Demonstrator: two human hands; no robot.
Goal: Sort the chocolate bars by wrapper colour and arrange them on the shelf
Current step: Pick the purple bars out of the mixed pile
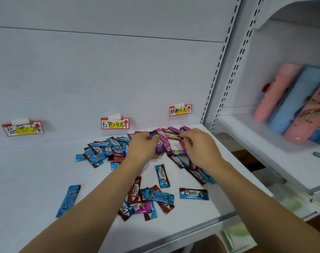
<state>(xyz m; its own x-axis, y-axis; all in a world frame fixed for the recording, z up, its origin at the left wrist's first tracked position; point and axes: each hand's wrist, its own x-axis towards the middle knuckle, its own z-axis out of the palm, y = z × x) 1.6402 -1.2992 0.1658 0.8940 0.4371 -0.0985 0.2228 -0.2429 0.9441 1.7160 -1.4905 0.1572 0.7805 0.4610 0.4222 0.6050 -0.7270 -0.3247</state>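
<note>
On the white shelf [37, 170], left to right: lone blue bar [68, 200] lying apart near the front; blue-label tag [22, 129] on the back panel; heap of mostly blue bars [102, 150]; red-label tag [115, 123]; left hand [142, 147], fingers curled round purple bars [160, 145]; pink-label tag [180, 110]; right hand [199, 147], fingertips pinching a wrapper in the pink heap [172, 132], which one unclear; adjoining bay, pink and blue packs [290, 101].

Bars under both hands [142, 145] hidden; pink packs [301, 114] cut by right edge, print blurred
</note>
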